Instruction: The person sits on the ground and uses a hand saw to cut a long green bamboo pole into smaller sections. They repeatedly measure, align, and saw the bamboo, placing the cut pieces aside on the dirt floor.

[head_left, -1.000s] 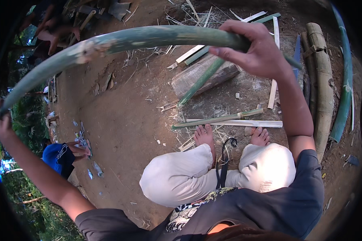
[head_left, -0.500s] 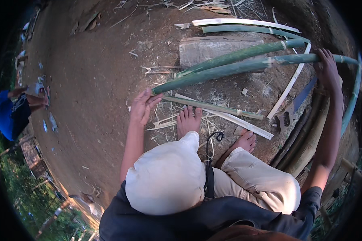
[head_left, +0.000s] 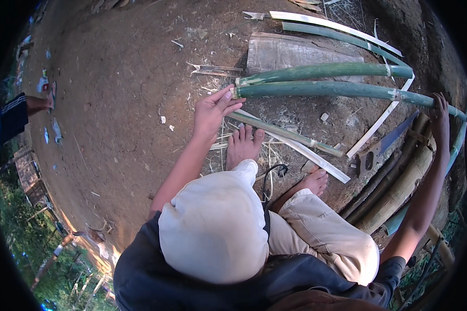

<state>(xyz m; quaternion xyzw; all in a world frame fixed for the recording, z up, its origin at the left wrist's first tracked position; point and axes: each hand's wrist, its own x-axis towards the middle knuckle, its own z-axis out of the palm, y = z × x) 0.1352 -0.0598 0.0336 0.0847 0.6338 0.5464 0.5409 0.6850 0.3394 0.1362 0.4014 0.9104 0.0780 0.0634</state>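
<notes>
A long green bamboo pole (head_left: 316,90) stretches across in front of me, one hand on each part of it. My left hand (head_left: 213,116) pinches its left end between thumb and fingers. Far to the right, my right hand (head_left: 440,116) is closed round the same pole beyond a joint. Just behind lies a second green bamboo pole (head_left: 321,72), its left end close to the held one's. On my side of the held pole, a split bamboo strip (head_left: 290,129) and a pale strip (head_left: 306,153) lie on the ground near my feet.
A handsaw (head_left: 384,147) lies at the right, beside thick bamboo poles (head_left: 397,194). Behind the green poles sit a wooden block (head_left: 296,52) and more split strips (head_left: 337,31). Another person's leg (head_left: 36,105) shows at the far left, near litter on the dirt.
The held pole has shifted right, its left end now nearly level with the second pole's. My left hand has moved right and away from me; my right hand has moved right and nearer.
</notes>
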